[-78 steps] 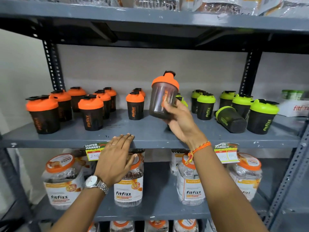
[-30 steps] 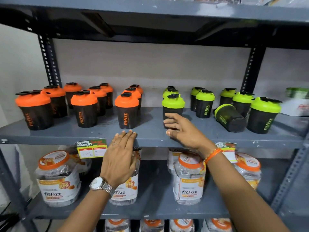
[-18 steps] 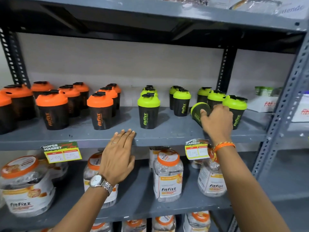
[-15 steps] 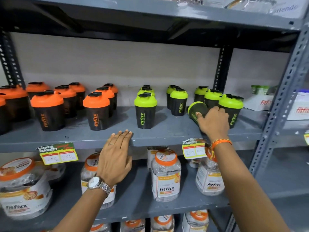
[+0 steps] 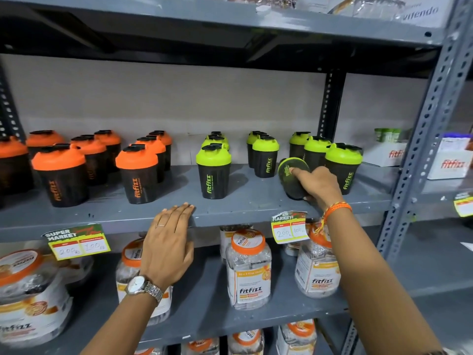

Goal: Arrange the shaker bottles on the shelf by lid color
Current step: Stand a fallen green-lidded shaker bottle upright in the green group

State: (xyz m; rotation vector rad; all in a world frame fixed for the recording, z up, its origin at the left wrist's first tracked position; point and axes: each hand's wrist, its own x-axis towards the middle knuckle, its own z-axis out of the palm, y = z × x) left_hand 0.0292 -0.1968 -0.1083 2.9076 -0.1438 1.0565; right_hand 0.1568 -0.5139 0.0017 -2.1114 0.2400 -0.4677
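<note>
On the grey middle shelf (image 5: 245, 208), several orange-lidded shaker bottles (image 5: 137, 172) stand on the left and several green-lidded ones (image 5: 213, 170) on the right. One green-lidded shaker (image 5: 288, 172) lies on its side among the green group, its lid end facing me. My right hand (image 5: 317, 184) grips this tipped shaker from above, index finger on the lid. My left hand (image 5: 169, 242) rests flat, fingers together, on the shelf's front edge and holds nothing.
Price tags (image 5: 76, 242) hang from the shelf edge. Clear jars with orange lids (image 5: 248, 267) fill the shelf below. A perforated upright post (image 5: 419, 139) stands at the right, with white boxes (image 5: 453, 160) beyond it. The upper shelf overhangs.
The orange-lidded shaker once in my right hand now stands with the orange group. My right hand moved right and took hold of the tipped green shaker. My left hand stayed on the edge.
</note>
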